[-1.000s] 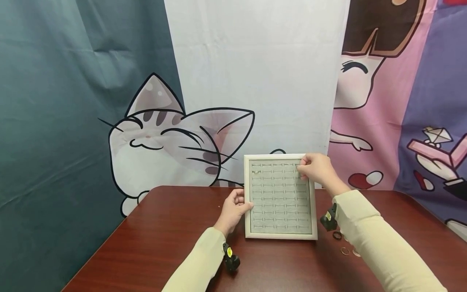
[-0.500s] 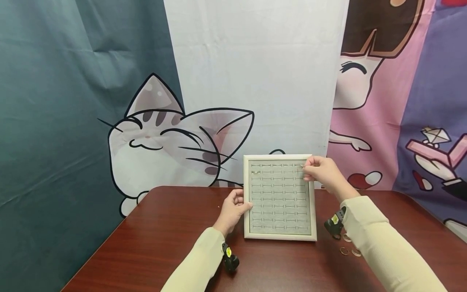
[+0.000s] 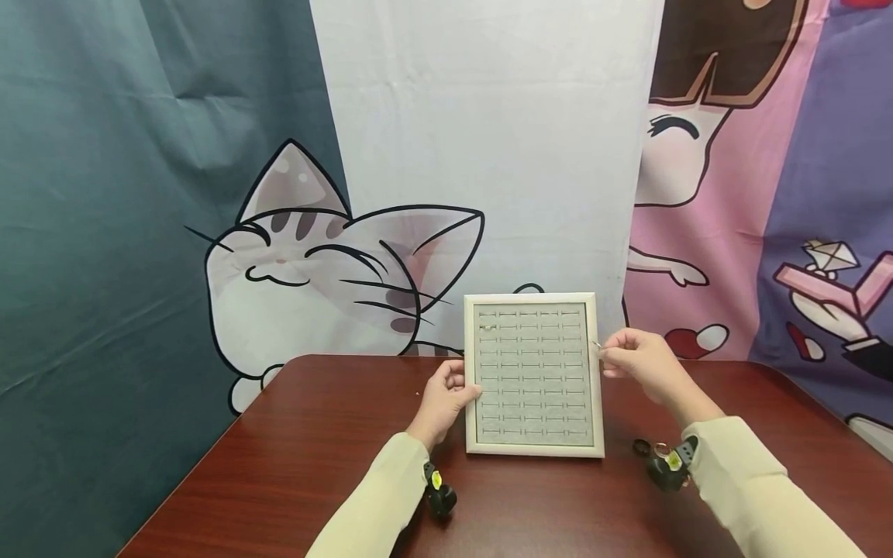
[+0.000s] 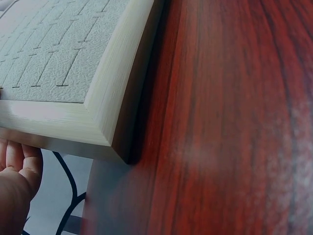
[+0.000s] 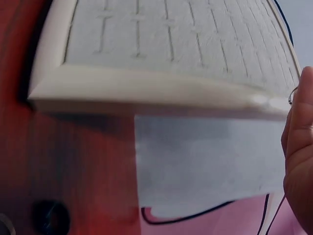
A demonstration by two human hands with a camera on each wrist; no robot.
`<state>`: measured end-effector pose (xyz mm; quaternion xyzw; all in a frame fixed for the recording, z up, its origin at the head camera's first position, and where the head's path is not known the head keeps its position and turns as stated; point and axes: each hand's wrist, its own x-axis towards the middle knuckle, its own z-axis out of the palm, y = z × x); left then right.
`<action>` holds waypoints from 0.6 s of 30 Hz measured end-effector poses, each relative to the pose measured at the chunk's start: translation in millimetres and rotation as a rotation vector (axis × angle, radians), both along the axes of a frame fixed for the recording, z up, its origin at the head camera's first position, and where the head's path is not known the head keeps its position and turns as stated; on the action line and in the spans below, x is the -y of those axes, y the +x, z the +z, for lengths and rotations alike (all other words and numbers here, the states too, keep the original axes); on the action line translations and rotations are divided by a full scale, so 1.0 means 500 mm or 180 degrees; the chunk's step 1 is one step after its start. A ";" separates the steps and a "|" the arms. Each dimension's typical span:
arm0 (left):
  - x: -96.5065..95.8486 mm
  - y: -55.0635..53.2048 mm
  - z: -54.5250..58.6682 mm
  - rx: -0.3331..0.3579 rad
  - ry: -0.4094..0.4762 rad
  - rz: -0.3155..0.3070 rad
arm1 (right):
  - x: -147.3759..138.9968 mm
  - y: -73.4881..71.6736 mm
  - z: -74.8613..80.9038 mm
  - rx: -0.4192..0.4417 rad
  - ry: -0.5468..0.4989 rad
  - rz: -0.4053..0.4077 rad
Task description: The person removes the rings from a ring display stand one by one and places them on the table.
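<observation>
A ring display board point(image 3: 533, 372), pale-framed with rows of slits in grey padding, stands upright on the table. My left hand point(image 3: 443, 401) grips its left edge, thumb on the front of the frame and fingers behind. One ring point(image 3: 487, 327) sits in a slit at the upper left. Just off the board's right edge, my right hand point(image 3: 645, 364) pinches a small silvery ring point(image 5: 292, 96) between thumb and fingers. Most of that ring is hidden by the fingertips.
A dark ring point(image 3: 641, 447) and a lighter ring point(image 3: 661, 449) lie on the reddish-brown table point(image 3: 335, 465) at the right, partly behind the right wrist camera point(image 3: 667, 469). A printed cloth point(image 3: 502, 139) hangs behind the table.
My right hand has drawn away from the board's upper right corner, moving right and down with the ring in its fingers. My left hand keeps its grip on the board.
</observation>
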<state>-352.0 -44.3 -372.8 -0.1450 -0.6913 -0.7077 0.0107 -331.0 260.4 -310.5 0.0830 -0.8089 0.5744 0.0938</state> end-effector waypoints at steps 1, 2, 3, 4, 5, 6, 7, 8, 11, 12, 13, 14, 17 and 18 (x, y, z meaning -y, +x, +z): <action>0.000 0.004 0.004 0.0001 -0.0012 0.0003 | -0.007 0.006 -0.004 0.0002 -0.0002 -0.0006; -0.001 0.008 0.008 0.0009 -0.0018 0.0007 | -0.015 0.012 -0.007 -0.0003 0.0001 0.0000; -0.001 0.009 0.009 0.0026 -0.0033 0.0020 | -0.022 0.017 -0.011 -0.0005 -0.0010 -0.0001; -0.001 0.011 0.011 0.0038 -0.0047 0.0031 | -0.028 0.024 -0.014 -0.0007 -0.0023 0.0010; -0.001 0.013 0.012 0.0034 -0.0054 0.0042 | -0.033 0.030 -0.018 -0.0005 -0.0038 0.0019; -0.001 0.014 0.013 0.0031 -0.0058 0.0053 | -0.038 0.036 -0.020 -0.0006 -0.0060 0.0036; -0.001 0.015 0.014 0.0034 -0.0050 0.0062 | -0.042 0.043 -0.024 -0.0003 -0.0085 0.0049; -0.001 0.016 0.014 0.0035 -0.0045 0.0068 | -0.046 0.050 -0.027 -0.0012 -0.0088 0.0049; -0.001 0.016 0.014 0.0029 -0.0025 0.0073 | -0.057 0.070 -0.034 -0.0013 -0.0116 0.0061; -0.002 0.016 0.014 0.0034 -0.0016 0.0071 | -0.060 0.077 -0.037 -0.0021 -0.0129 0.0064; -0.002 0.016 0.014 0.0033 -0.0010 0.0068 | -0.065 0.083 -0.040 -0.0030 -0.0132 0.0063; -0.002 0.015 0.014 0.0043 -0.0009 0.0068 | -0.069 0.090 -0.043 -0.0033 -0.0157 0.0065; -0.002 0.014 0.013 0.0059 0.0006 0.0061 | -0.080 0.108 -0.054 -0.0035 -0.0168 0.0085; -0.002 0.014 0.013 0.0058 0.0012 0.0058 | -0.084 0.114 -0.058 -0.0040 -0.0142 0.0084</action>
